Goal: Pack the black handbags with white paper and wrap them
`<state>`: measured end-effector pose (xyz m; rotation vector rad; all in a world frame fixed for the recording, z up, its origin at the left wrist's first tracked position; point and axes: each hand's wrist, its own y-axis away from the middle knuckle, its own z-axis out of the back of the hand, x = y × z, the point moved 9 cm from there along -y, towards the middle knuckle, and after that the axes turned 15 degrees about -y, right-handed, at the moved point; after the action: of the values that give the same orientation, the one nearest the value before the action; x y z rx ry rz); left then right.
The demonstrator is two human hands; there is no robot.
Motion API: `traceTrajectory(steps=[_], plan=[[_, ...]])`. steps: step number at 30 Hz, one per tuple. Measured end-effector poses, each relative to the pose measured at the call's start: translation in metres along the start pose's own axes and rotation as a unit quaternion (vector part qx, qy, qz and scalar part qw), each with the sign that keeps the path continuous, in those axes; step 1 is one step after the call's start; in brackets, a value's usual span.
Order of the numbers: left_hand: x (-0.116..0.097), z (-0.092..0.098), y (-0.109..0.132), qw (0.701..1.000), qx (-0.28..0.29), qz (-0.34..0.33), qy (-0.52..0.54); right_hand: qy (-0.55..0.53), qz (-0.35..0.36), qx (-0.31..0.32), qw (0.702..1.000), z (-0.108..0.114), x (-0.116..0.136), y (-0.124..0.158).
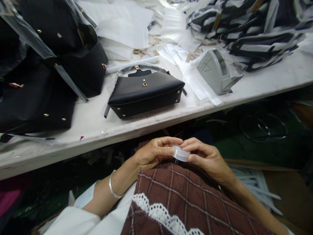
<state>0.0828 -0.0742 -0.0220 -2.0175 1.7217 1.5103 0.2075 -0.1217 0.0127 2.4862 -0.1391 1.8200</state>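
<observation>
Over my lap, just off the table's front edge, both hands grip a small round translucent white object, perhaps a tape roll (180,154); its exact kind is unclear. My left hand (156,151) is closed on its left side, thumb and fingers pinching it. From the other side my right hand (204,156) holds its rim. A small dark piece shows beneath it. Beyond my hands, on the table, a black handbag (146,91) lies with its base and gold studs facing me, its handle wrapped in clear film.
More black handbags (80,62) stand at the left. A grey tape dispenser (215,71) sits right of the middle, near white wrapping sheets (122,26). Several wrapped bags (259,49) are piled at the back right. The white table's edge (146,130) runs in front of me.
</observation>
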Motion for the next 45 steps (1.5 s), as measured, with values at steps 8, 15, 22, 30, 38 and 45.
traceTrajectory(steps=[8,15,22,30,38,45], plan=[[-0.010,0.016,-0.009,0.996,-0.062,-0.060,-0.030,0.010,-0.013,-0.018,1.000,-0.004,-0.010,-0.009],[-0.028,0.017,0.001,0.951,-0.102,-0.163,-0.243,0.077,-0.023,-0.058,0.995,0.003,-0.013,-0.005],[-0.034,0.009,0.017,0.913,-0.069,-0.203,-0.347,0.126,-0.054,-0.055,0.989,0.003,-0.013,-0.004],[-0.020,0.011,0.015,0.948,-0.062,-0.158,-0.268,0.189,-0.007,-0.007,0.982,-0.006,-0.004,-0.004],[-0.021,0.008,0.019,0.952,-0.046,-0.163,-0.257,0.222,0.090,0.025,0.970,-0.018,0.006,0.003],[-0.026,0.012,0.022,0.915,-0.094,-0.194,-0.342,0.260,0.162,0.035,0.951,-0.024,0.016,0.007]])
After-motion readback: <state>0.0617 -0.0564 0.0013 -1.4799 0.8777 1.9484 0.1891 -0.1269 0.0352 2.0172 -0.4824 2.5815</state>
